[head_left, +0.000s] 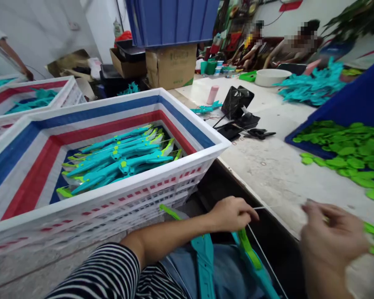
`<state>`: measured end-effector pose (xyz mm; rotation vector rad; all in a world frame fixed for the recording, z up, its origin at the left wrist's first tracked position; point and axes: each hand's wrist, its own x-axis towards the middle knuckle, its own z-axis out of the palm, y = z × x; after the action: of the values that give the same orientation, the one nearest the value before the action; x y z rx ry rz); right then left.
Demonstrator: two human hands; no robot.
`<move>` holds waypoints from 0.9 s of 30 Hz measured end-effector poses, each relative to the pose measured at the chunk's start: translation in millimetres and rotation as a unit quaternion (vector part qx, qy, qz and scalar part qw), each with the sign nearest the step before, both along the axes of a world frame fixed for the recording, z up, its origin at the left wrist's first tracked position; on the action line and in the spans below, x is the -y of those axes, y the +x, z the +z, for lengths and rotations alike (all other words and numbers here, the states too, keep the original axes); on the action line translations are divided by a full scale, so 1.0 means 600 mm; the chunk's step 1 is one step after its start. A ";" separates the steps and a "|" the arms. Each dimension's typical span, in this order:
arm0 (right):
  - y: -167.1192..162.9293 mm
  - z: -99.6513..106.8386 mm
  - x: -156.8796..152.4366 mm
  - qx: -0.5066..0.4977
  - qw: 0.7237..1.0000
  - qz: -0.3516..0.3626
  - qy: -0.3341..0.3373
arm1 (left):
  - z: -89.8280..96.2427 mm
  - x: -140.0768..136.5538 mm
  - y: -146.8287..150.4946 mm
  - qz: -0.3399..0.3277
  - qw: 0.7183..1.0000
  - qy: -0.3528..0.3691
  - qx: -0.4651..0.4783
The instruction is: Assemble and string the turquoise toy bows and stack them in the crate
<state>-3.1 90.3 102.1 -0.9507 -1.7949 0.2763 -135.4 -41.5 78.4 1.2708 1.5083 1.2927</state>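
Note:
My left hand is closed, with thumb and finger pinching a thin white string. One length of the string hangs past my lap; another stretches right toward my right hand and fades from sight. My right hand, blurred, is pinched closed above the table edge, in line with that stretch. Across my lap lie teal plastic parts with a lime-green strip on one. My left forearm covers part of them. Their overall shape is partly hidden.
A white lined crate at left holds several teal-and-green assemblies. On the table lie a black bundle and a teal heap. Green pieces spill from a blue bin. Other people sit beyond.

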 end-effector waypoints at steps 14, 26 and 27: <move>-0.063 -0.061 0.178 -0.129 0.979 0.090 -0.130 | 0.054 0.003 -0.026 0.109 0.987 -0.040 0.109; -0.069 -0.061 0.173 -0.143 0.974 0.118 -0.129 | 0.064 0.002 -0.035 0.036 0.934 -0.150 0.322; -0.068 -0.061 0.172 -0.137 0.974 0.126 -0.131 | 0.064 0.001 -0.033 0.050 0.933 -0.149 0.324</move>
<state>-44.0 -13.0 65.4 -0.8175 -1.6452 0.7827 -155.3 -42.0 117.0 0.4966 1.2269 1.3114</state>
